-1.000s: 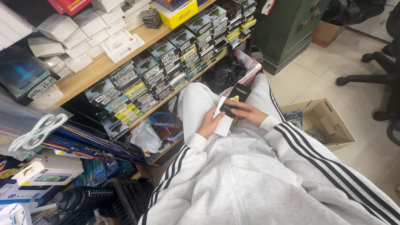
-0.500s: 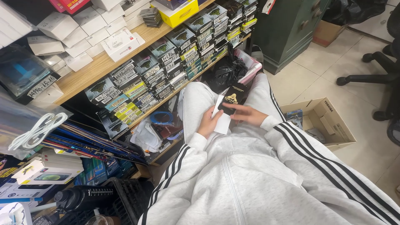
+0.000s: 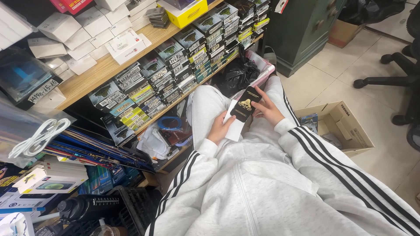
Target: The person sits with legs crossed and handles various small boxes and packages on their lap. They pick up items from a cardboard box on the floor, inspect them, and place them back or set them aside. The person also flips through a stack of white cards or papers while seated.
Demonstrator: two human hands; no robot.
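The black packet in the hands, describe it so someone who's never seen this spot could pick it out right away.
Start at the grey-trousered lap beside the wooden shelf. Both hands meet there: the left hand holds a white sleeve, the right hand a flat black packet. Unlike the green-topped shelf boxes, it is black with a gold emblem.

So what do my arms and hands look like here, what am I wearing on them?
Both arms are in loose light grey sleeves of a soft, fleecy top, each with three black stripes running down its length to a ribbed cuff. The left hand and right hand are bare: no gloves, and no rings or watch show.
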